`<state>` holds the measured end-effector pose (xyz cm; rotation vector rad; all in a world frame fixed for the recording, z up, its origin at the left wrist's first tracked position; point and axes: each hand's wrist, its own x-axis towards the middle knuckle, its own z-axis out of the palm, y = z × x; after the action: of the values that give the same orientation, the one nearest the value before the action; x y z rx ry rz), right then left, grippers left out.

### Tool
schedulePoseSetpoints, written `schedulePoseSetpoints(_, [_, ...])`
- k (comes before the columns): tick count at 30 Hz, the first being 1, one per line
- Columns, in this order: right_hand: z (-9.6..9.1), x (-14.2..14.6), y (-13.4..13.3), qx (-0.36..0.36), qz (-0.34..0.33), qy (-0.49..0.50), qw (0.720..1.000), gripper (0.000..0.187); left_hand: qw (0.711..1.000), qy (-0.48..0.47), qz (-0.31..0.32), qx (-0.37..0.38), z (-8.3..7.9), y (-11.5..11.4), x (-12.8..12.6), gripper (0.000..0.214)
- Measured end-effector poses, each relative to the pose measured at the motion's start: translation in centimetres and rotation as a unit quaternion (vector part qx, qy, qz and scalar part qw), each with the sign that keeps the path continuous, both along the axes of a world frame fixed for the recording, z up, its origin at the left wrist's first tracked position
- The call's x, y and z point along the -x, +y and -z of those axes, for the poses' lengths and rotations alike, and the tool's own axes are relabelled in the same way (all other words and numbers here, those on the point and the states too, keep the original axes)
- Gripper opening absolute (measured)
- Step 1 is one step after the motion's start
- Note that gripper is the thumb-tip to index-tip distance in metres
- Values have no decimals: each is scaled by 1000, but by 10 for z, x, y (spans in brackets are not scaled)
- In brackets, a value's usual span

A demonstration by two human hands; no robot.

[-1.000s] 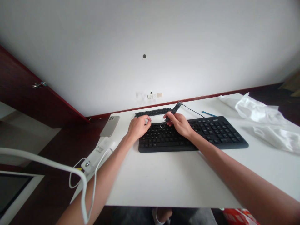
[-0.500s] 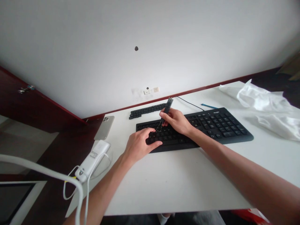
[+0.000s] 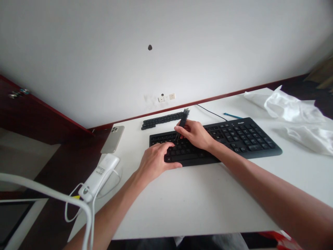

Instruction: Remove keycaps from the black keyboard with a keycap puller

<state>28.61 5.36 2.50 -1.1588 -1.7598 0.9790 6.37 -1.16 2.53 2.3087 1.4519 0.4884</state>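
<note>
Head view shows our right hand (image 3: 195, 134) with its fingers (image 3: 182, 129) pinched round a slim dark tool (image 3: 182, 122), which stands nearly upright with its lower tip down among the upper key rows of the black keyboard (image 3: 234, 137). Our left hand (image 3: 156, 161) lies at about 8 o'clock from the right one, palm down, fingers loosely spread and resting on the keyboard's near left corner, gripping nothing. The keyboard sits flat on the white counter (image 3: 197, 201), its thin black cable (image 3: 208, 111) running off toward 12 o'clock. Just beyond it, at 11 o'clock from the tool, a row of loose black keycaps (image 3: 160, 121) lies along the far edge. A blue pen (image 3: 231, 116) rests at 1 o'clock, near the cable. Crumpled white plastic (image 3: 296, 114) fills the counter toward 2 o'clock. At 9 o'clock a grey phone (image 3: 112, 139) lies face down, and nearer us a white charger (image 3: 99, 173) with its white cord (image 3: 78, 205)
</note>
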Motion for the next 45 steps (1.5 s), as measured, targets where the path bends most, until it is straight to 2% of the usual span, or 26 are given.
schedulePoseSetpoints(5, [1, -1, 1, 1, -13, -5, 1000, 44, 1000, 27, -10, 0, -3, -1, -2, 68])
schedulePoseSetpoints(15, [-5, 0, -4, -7, -42, -20, 999, 42, 993, 104, 16, -43, -7, -3, -4, 69])
schedulePoseSetpoints(18, [-9, 2, -7, -6, -73, -3, 997, 38, 989, 111, 26, -91, -8, -9, -6, 59])
schedulePoseSetpoints(22, [-20, 6, -16, -2, -102, -10, 995, 29, 984, 103, 34, -138, -10, -14, -6, 30])
schedulePoseSetpoints(25, [-28, 6, -21, -16, -106, -59, 993, 27, 983, 103, 16, -154, -9, -12, -4, 27])
schedulePoseSetpoints(28, [-33, 4, -22, -26, -128, -94, 987, 29, 983, 94, 7, -157, -7, -10, -3, 25])
schedulePoseSetpoints(32, [-34, 1, -22, -23, -154, -90, 984, 33, 983, 93, 21, -157, -4, -11, -4, 27])
schedulePoseSetpoints(41, [-28, 6, -24, -29, -135, -84, 987, 35, 984, 101, 30, -146, -2, -13, -4, 28])
schedulePoseSetpoints(45, [-32, 4, -25, -25, -154, -107, 982, 38, 985, 96, 40, -140, -2, -13, -6, 28])
